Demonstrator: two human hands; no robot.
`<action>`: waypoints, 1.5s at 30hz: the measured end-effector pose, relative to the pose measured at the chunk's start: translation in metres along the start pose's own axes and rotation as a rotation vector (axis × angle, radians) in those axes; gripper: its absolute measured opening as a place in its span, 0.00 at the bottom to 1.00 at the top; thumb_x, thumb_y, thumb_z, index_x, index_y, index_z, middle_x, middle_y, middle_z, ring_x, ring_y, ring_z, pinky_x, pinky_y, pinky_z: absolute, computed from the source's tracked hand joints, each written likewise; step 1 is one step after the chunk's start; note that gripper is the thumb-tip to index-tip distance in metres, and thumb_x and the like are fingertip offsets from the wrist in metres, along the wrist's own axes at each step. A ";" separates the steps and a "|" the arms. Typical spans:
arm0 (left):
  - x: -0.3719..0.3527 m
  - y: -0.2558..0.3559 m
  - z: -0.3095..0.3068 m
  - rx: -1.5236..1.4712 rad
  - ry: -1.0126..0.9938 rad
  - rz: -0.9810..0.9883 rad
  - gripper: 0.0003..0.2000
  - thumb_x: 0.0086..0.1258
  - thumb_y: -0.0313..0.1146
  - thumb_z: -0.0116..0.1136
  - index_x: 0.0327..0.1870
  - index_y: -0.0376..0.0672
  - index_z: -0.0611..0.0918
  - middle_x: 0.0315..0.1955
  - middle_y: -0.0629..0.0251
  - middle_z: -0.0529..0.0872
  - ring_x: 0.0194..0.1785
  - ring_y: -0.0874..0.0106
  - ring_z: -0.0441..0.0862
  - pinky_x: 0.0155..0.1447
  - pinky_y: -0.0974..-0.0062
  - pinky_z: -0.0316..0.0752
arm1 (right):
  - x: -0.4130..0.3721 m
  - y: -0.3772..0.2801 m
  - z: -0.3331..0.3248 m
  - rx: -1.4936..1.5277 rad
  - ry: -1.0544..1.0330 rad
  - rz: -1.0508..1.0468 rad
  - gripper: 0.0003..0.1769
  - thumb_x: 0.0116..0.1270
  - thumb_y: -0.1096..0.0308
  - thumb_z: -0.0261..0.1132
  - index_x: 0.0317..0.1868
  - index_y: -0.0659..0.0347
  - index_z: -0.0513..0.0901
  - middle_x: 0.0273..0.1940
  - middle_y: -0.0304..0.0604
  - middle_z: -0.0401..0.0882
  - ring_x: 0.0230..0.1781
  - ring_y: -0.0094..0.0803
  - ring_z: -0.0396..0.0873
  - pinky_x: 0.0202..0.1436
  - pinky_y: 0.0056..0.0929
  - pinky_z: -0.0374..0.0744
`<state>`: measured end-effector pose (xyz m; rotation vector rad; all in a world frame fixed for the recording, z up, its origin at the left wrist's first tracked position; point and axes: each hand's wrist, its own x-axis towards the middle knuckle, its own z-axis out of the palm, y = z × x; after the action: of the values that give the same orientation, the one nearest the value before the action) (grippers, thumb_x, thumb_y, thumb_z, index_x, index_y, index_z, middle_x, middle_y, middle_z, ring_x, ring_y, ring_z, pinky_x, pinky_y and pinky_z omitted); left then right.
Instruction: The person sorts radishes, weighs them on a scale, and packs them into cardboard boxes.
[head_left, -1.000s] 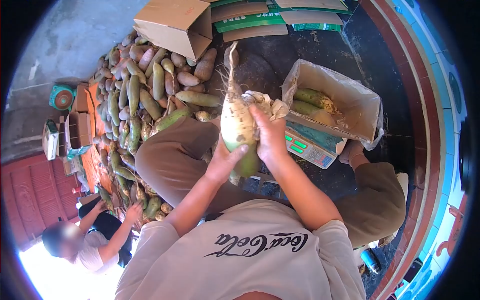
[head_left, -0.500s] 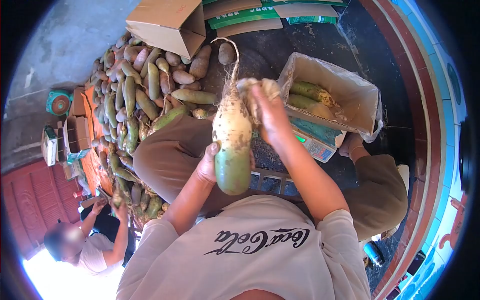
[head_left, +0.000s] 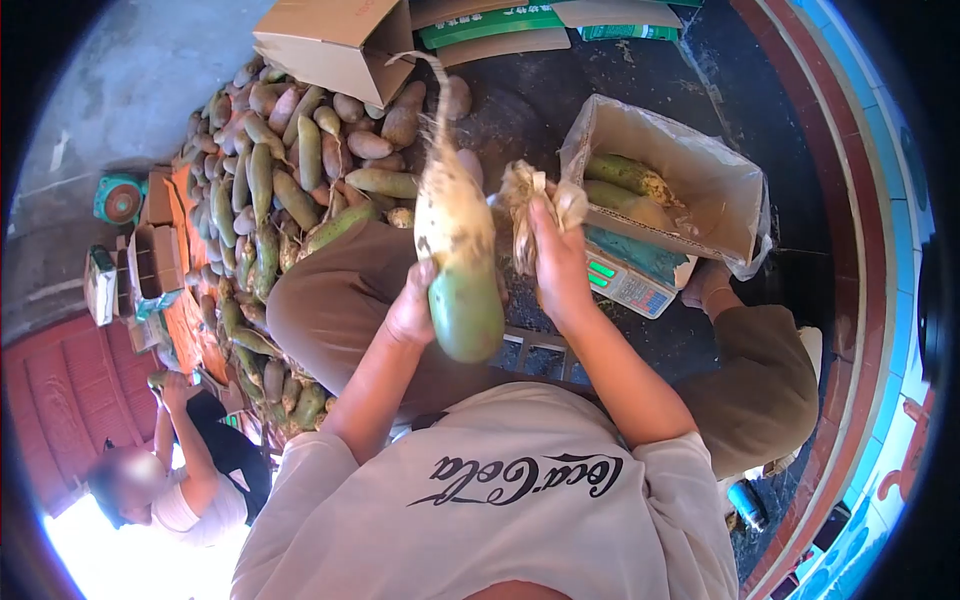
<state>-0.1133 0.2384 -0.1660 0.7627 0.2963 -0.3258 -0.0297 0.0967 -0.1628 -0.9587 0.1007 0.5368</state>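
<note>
A large radish [head_left: 467, 300], green at its thick end and white with dirt spots toward its long root, is held root-up before my body. My left hand [head_left: 412, 305] is wrapped round its green part from the side. Just right of the radish, my right hand [head_left: 558, 250] grips a crumpled tan cloth [head_left: 528, 210], with a small gap between cloth and radish. Farther right, an open lined carton [head_left: 700, 150] with several green radishes sits on a digital scale [head_left: 632, 290].
At the left lies a big pile of radishes [head_left: 295, 205]. A cardboard box [head_left: 325, 45] stands behind it, beside flattened green cartons [head_left: 495, 30]. Another person [head_left: 190, 490] is at the lower left, near small boxes [head_left: 155, 270]. A blue can [head_left: 746, 505] lies lower right.
My right hand and the cloth have moved right, off the radish. The radish has shifted slightly up, its root tip now farther left. The other person's hands have moved left.
</note>
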 end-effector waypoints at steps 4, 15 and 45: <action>0.017 0.000 0.013 -0.024 0.287 0.128 0.39 0.55 0.61 0.57 0.63 0.43 0.65 0.55 0.58 0.74 0.58 0.63 0.72 0.63 0.63 0.66 | -0.040 0.015 0.003 -0.707 -0.197 -0.550 0.31 0.57 0.68 0.64 0.61 0.66 0.65 0.61 0.57 0.63 0.61 0.44 0.66 0.62 0.37 0.65; 0.035 0.037 0.022 -0.685 0.037 0.156 0.42 0.55 0.64 0.53 0.63 0.39 0.63 0.56 0.54 0.70 0.58 0.60 0.69 0.64 0.61 0.64 | -0.067 0.008 -0.020 -0.318 -0.066 -0.279 0.27 0.62 0.70 0.60 0.60 0.68 0.65 0.57 0.52 0.69 0.59 0.38 0.68 0.62 0.33 0.65; 0.076 0.027 0.148 1.359 -0.547 -0.001 0.31 0.47 0.44 0.68 0.50 0.33 0.74 0.40 0.48 0.81 0.46 0.56 0.80 0.50 0.66 0.73 | -0.105 -0.174 -0.093 -1.835 -0.291 -0.500 0.35 0.40 0.65 0.70 0.55 0.50 0.73 0.43 0.46 0.71 0.40 0.42 0.74 0.42 0.40 0.75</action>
<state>-0.0120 0.1377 -0.0763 1.9432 -0.5288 -0.7293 -0.0232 -0.0976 -0.0531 -2.5425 -1.0529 0.1641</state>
